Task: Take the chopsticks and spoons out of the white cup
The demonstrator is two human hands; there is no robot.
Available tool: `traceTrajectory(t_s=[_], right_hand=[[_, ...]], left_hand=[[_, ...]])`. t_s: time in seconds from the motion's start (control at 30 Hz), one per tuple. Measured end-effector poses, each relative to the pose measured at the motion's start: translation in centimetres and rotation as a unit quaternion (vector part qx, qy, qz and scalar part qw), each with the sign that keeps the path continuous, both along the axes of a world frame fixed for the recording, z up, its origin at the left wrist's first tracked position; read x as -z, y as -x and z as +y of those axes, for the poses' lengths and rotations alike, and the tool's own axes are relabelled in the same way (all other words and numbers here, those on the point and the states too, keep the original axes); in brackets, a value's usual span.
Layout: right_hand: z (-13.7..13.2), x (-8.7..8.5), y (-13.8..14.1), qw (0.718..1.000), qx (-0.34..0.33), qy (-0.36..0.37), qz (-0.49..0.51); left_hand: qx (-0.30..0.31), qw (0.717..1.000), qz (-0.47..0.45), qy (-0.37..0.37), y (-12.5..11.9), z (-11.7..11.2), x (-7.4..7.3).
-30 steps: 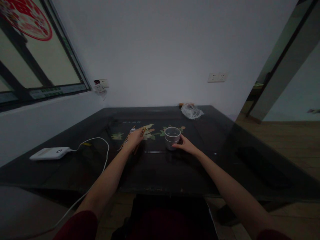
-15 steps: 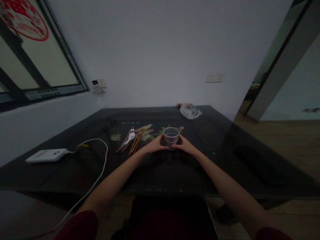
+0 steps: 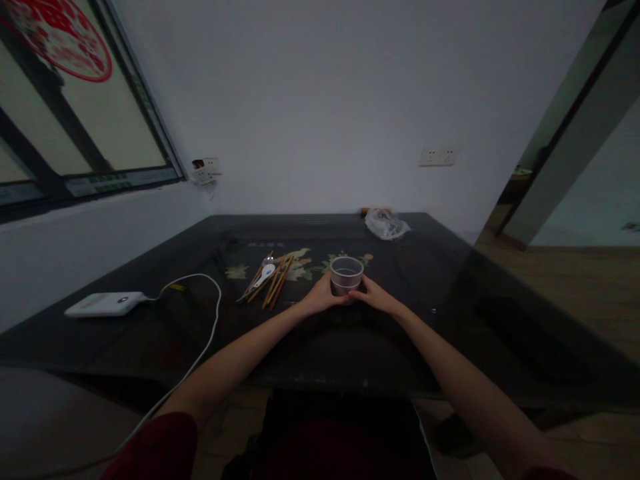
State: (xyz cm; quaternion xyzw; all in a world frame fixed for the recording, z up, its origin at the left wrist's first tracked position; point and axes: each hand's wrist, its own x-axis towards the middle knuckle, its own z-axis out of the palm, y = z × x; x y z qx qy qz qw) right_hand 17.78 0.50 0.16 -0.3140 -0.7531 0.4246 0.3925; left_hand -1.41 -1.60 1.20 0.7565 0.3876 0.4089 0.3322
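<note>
cupping one clear cup (image 3: 346,274) | left hand (image 3: 320,301) | right hand (image 3: 376,298)

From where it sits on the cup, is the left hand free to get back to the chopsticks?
Probably yes. The left hand rests against the cup, and the chopsticks lie just to its left with only bare table between.
</note>
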Motion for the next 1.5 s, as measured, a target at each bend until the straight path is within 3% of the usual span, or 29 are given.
traceTrajectory(t_s=[0.2, 0.3, 0.4, 0.53, 0.67, 0.83, 1.2, 1.5], right_hand=[[0.6, 0.5, -0.3, 0.999, -0.02, 0.023, 0.012], [0.8, 0.7, -0.5, 1.0, -0.013, 0.023, -0.001], [0.9, 0.7, -0.7, 1.0, -0.008, 0.019, -0.016], [1.0, 0.9, -0.6, 1.0, -0.005, 0.005, -0.023], [0.8, 0.7, -0.5, 1.0, -0.004, 0.004, -0.027], [0.4, 0.2, -0.4, 0.999, -0.006, -0.005, -0.044], [0.3, 0.0, -0.5, 0.993, 0.016, -0.051, -0.106], [0.8, 0.5, -0.9, 0.985, 0.056, -0.105, -0.125]], left_hand=[[-0.049, 0.996, 0.052, -0.049, 2.0, 0.7, -2.5], [-0.121, 0.987, 0.064, -0.086, 6.0, 1.8, -4.2], [-0.251, 0.963, 0.045, -0.088, 12.1, 2.7, -5.2], [-0.44, 0.898, -0.001, -0.02, 20.3, 2.5, -4.3], [-0.515, 0.856, 0.033, -0.006, 24.7, 1.8, -1.8], [-0.544, 0.837, 0.057, 0.019, 25.1, 1.7, -0.2], [-0.492, 0.866, 0.078, -0.035, 25.9, 2.6, 1.8], [-0.46, 0.887, 0.04, -0.001, 26.2, 2.4, 1.6]])
